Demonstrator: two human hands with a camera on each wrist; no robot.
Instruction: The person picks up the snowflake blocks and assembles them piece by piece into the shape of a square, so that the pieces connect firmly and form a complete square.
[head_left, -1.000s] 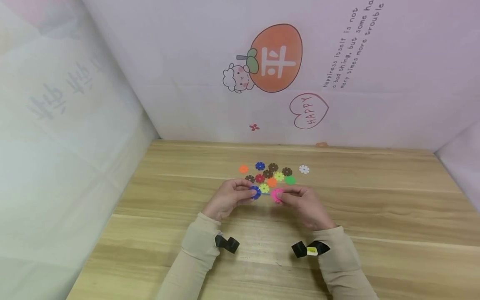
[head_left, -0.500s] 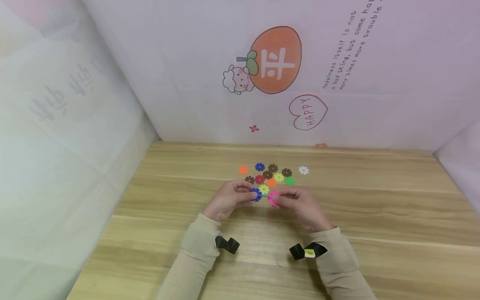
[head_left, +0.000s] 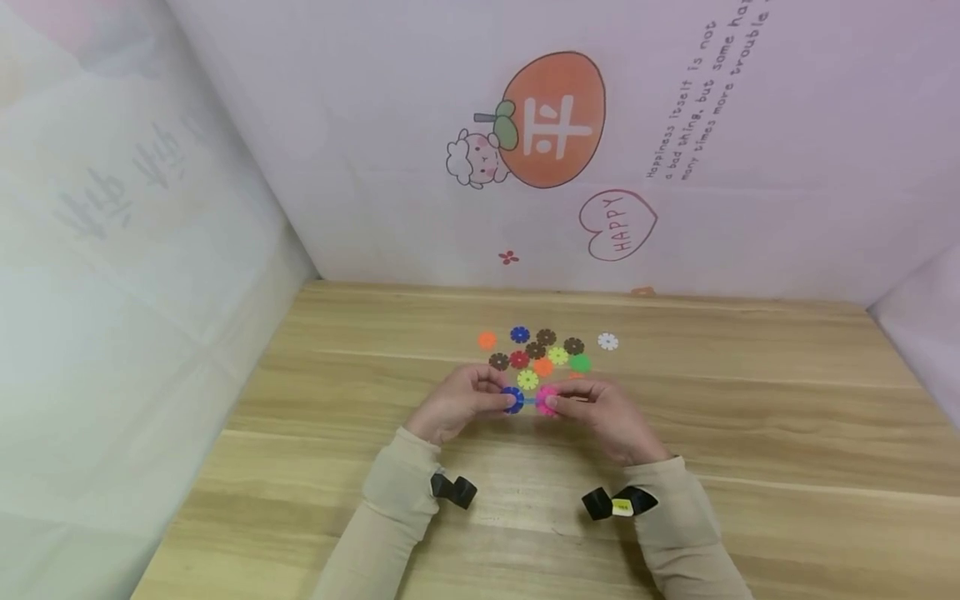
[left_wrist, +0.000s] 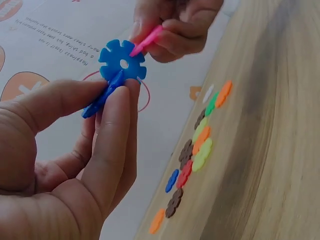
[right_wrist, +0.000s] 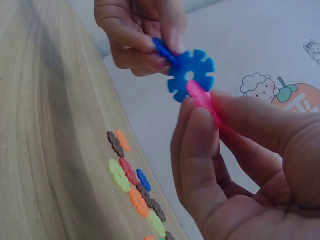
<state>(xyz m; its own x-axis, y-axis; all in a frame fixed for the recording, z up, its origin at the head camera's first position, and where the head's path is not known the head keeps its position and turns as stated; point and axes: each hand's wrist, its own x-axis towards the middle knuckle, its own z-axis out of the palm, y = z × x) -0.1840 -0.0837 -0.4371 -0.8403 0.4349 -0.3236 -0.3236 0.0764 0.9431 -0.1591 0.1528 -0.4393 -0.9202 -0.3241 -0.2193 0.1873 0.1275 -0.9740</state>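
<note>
Between thumb and fingers my left hand (head_left: 459,403) pinches a dark blue notched disc (left_wrist: 102,97). My right hand (head_left: 611,417) pinches a pink notched disc (right_wrist: 204,102) the same way. Between them stands a light blue notched disc (left_wrist: 123,61), seen edge-on in the head view and face-on in both wrist views. The dark blue disc meets one side of it and the pink disc the opposite side, both set crosswise to it. All three are held up off the table; how deep the slots engage is hard to tell.
Several loose notched discs lie flat on the wooden table (head_left: 360,483) beyond my hands, among them a white one (head_left: 608,342), a green one (head_left: 580,363), a red one (head_left: 519,360) and an orange one (head_left: 487,340). A printed cloth wall (head_left: 390,167) rises behind the table.
Both hands have come slightly nearer the body with the discs. The pink disc has shifted left toward the dark blue one, narrowing the gap. An orange disc edge now shows beyond my right hand.
</note>
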